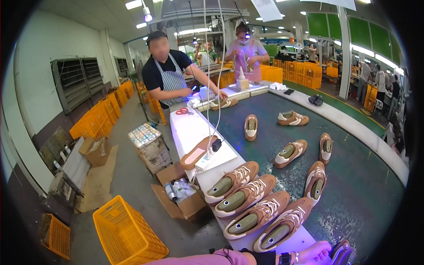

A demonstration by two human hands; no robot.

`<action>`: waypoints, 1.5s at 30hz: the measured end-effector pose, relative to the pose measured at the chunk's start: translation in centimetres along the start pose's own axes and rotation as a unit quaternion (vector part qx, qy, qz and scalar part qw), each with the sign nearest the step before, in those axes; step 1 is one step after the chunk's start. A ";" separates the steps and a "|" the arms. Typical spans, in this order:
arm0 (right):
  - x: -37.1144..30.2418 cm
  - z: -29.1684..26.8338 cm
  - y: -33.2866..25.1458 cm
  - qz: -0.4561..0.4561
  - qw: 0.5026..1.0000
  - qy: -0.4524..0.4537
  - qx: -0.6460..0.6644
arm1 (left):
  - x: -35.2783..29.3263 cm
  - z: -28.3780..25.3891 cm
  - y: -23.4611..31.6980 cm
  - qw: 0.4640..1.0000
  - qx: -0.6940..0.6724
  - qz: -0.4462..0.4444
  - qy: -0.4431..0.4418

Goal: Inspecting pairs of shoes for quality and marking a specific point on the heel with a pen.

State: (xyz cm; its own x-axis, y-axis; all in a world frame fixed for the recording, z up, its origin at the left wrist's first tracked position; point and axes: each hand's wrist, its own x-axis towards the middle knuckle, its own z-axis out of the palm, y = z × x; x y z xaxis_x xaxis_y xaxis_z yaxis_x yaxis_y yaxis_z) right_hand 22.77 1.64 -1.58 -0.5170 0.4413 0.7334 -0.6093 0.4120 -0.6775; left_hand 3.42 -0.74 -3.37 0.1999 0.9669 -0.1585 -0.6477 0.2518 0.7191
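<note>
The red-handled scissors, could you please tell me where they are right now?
In the head view, left of centre, the red-handled scissors lie on the white side ledge, near the co-worker in the striped apron.

At the near edge, the left hand (314, 253) is cut off below, and its grip cannot be told; the dark shoe (342, 253) just right of it also runs out of view. Far left on the table, a co-worker's hand (222, 94) hides part of a brown sneaker (224, 104). Clear plastic pieces (183, 190) blur together inside the cardboard box (167, 205). The black bundle (316, 100) at far right is too small to identify.
</note>
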 end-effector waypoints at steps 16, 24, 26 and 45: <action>2.0 5.5 -4.9 0.370 0.773 0.496 0.138 | -0.2 0.2 0.0 1.000 0.005 0.006 0.012; 1.6 5.0 -4.3 0.393 0.745 0.509 0.179 | -0.5 -0.2 0.3 1.000 -0.008 -0.008 0.020; 0.5 2.9 -3.5 0.396 0.756 0.500 0.146 | -0.4 0.5 0.3 1.000 0.005 0.008 0.010; 2.9 5.1 -4.0 0.223 0.926 0.302 0.045 | 0.1 0.2 -0.1 1.000 0.010 -0.018 0.010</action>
State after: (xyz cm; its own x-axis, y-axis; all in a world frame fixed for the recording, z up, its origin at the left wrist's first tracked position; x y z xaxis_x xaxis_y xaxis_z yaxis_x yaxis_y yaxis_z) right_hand 20.65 -2.80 3.58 -0.3148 0.9283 0.1979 -0.4779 0.0251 -0.8780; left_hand 3.65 -0.68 -3.29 0.2078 0.9581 -0.1972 -0.6254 0.2852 0.7263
